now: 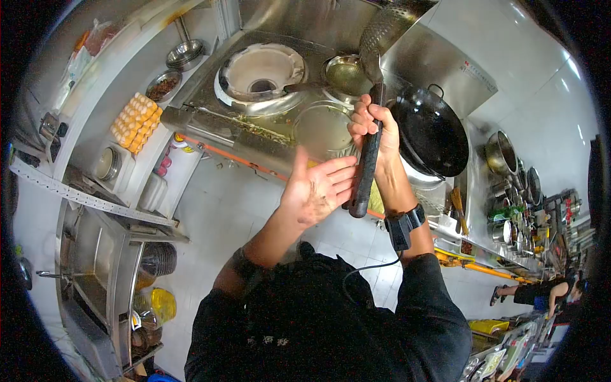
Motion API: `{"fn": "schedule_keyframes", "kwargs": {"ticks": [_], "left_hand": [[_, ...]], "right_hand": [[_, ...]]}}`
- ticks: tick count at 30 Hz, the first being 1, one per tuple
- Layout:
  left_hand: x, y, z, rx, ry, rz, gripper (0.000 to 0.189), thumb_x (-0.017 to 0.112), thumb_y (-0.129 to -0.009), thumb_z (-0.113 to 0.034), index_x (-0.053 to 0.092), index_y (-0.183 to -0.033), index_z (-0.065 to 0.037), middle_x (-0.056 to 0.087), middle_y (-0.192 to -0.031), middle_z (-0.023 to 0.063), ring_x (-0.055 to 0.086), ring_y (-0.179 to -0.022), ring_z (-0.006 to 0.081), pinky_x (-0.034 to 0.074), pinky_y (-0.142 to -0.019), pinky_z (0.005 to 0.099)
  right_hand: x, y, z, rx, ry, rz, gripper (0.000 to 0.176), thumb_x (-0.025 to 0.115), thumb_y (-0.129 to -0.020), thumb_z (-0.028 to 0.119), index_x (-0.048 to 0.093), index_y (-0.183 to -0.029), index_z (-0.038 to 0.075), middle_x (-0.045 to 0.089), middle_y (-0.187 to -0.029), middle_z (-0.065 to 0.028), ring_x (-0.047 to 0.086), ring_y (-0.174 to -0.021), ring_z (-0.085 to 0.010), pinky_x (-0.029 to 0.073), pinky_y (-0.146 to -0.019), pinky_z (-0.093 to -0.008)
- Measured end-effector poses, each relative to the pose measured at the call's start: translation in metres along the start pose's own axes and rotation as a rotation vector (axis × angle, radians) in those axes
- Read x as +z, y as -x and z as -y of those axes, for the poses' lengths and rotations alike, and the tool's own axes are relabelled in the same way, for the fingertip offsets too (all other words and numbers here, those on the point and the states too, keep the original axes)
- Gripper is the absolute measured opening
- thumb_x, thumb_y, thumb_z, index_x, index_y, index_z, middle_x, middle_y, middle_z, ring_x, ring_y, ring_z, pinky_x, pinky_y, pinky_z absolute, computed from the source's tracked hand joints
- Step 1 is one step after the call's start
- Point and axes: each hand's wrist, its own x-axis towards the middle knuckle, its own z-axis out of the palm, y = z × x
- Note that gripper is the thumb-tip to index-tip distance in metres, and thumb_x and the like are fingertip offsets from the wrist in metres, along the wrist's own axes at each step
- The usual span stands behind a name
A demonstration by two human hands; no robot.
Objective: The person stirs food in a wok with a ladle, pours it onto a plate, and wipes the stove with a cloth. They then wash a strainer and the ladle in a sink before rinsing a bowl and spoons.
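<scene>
My right hand (377, 130) is wrapped round the black handle (365, 175) of a large perforated skimmer, whose metal bowl (393, 30) points up and away from me over the stove. The handle's butt end hangs down toward my body. My left hand (321, 189) is open, palm up and fingers stretched, with its fingertips right at the lower handle. Dark smudges show on that palm. Beyond my hands, a fine strainer (347, 75) rests over a pot, and a round lid or pan (323, 129) lies on the wet stove top.
A black wok (433, 130) sits on the right burner; the left burner ring (264, 71) is bare. At left stand a tray of eggs (136, 123) and a bowl of dried spices (163, 86) on a shelf. Pots (501, 153) line the right counter. Another person (541, 298) is far right.
</scene>
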Motion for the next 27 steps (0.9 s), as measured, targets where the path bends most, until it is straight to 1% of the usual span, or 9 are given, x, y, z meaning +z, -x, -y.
{"fn": "schedule_keyframes", "kwargs": {"ticks": [3, 11, 17, 20, 21, 22, 23, 25, 27], "left_hand": [[0.001, 0.001, 0.003, -0.004, 0.038, 0.054, 0.105, 0.023, -0.077, -0.076, 0.013, -0.134, 0.012, 0.016, -0.140, 0.0304, 0.022, -0.131, 0.0370, 0.019, -0.108, 0.0460], [0.009, -0.003, 0.007, -0.014, 0.056, 0.114, 0.106, 0.022, -0.077, -0.076, 0.011, -0.135, 0.012, 0.014, -0.141, 0.0301, 0.019, -0.132, 0.0365, 0.017, -0.109, 0.0451], [0.007, -0.003, 0.005, 0.071, -0.136, -0.041, 0.100, 0.026, -0.079, -0.073, 0.023, -0.132, 0.012, 0.031, -0.135, 0.0285, 0.032, -0.127, 0.0365, 0.023, -0.107, 0.0442], [-0.013, 0.006, 0.000, 0.094, -0.534, -0.123, 0.074, 0.029, -0.089, -0.058, 0.037, -0.126, 0.005, 0.049, -0.122, 0.0208, 0.052, -0.109, 0.0287, 0.040, -0.096, 0.0377], [-0.012, 0.013, 0.002, 0.197, -0.517, -0.342, 0.039, 0.040, -0.094, -0.036, 0.053, -0.105, -0.001, 0.061, -0.092, 0.0064, 0.059, -0.076, 0.0125, 0.049, -0.069, 0.0261], [-0.020, 0.025, -0.001, 0.289, -0.663, -0.363, 0.029, 0.042, -0.094, -0.031, 0.053, -0.098, -0.004, 0.059, -0.083, 0.0031, 0.055, -0.067, 0.0088, 0.047, -0.062, 0.0235], [-0.044, 0.036, -0.001, 0.335, -0.857, -0.380, 0.025, 0.042, -0.094, -0.028, 0.052, -0.093, -0.005, 0.055, -0.077, 0.0011, 0.052, -0.064, 0.0077, 0.045, -0.060, 0.0234], [-0.040, 0.083, -0.016, 0.303, -1.023, -0.479, 0.026, 0.045, -0.093, -0.032, 0.050, -0.088, -0.007, 0.053, -0.077, 0.0001, 0.050, -0.069, 0.0073, 0.043, -0.065, 0.0231], [-0.039, 0.136, -0.028, 0.258, -1.098, -0.527, 0.030, 0.052, -0.090, -0.035, 0.050, -0.088, -0.006, 0.051, -0.075, 0.0001, 0.048, -0.072, 0.0089, 0.042, -0.066, 0.0254]], "right_hand": [[0.002, 0.004, 0.002, -0.017, 0.028, 0.013, 0.015, 0.050, -0.081, 0.004, 0.051, -0.096, 0.002, 0.044, -0.067, -0.0017, 0.038, -0.047, -0.0073, 0.035, -0.047, -0.0232], [0.022, 0.010, 0.008, -0.046, 0.197, 0.098, 0.017, 0.055, -0.079, 0.005, 0.048, -0.095, 0.006, 0.042, -0.064, -0.0009, 0.038, -0.045, -0.0089, 0.034, -0.044, -0.0254], [0.022, -0.002, 0.000, -0.041, 0.276, 0.135, 0.016, 0.054, -0.080, 0.005, 0.044, -0.091, 0.007, 0.039, -0.062, -0.0009, 0.039, -0.044, -0.0101, 0.036, -0.044, -0.0270], [0.034, -0.009, -0.034, -0.020, 0.404, 0.045, 0.015, 0.051, -0.082, 0.004, 0.040, -0.092, 0.008, 0.035, -0.063, 0.0011, 0.035, -0.045, -0.0081, 0.032, -0.044, -0.0241], [0.033, -0.011, -0.050, -0.008, 0.461, 0.010, 0.015, 0.050, -0.083, 0.003, 0.039, -0.091, 0.009, 0.035, -0.064, 0.0012, 0.035, -0.046, -0.0085, 0.032, -0.044, -0.0242], [0.030, -0.016, -0.070, 0.021, 0.454, 0.060, 0.016, 0.051, -0.082, 0.004, 0.039, -0.090, 0.010, 0.036, -0.064, 0.0010, 0.035, -0.046, -0.0086, 0.033, -0.044, -0.0247], [0.028, -0.017, -0.091, 0.056, 0.472, 0.036, 0.018, 0.051, -0.081, 0.003, 0.039, -0.092, 0.010, 0.039, -0.066, 0.0005, 0.037, -0.048, -0.0092, 0.035, -0.045, -0.0249], [0.029, -0.014, -0.131, 0.148, 0.490, 0.058, 0.031, 0.053, -0.077, -0.001, 0.034, -0.098, 0.012, 0.044, -0.071, -0.0021, 0.042, -0.048, -0.0118, 0.041, -0.046, -0.0279], [0.035, -0.007, -0.178, 0.274, 0.457, 0.153, 0.034, 0.054, -0.074, -0.004, 0.034, -0.096, 0.011, 0.048, -0.071, -0.0044, 0.052, -0.051, -0.0170, 0.052, -0.053, -0.0365]]}}
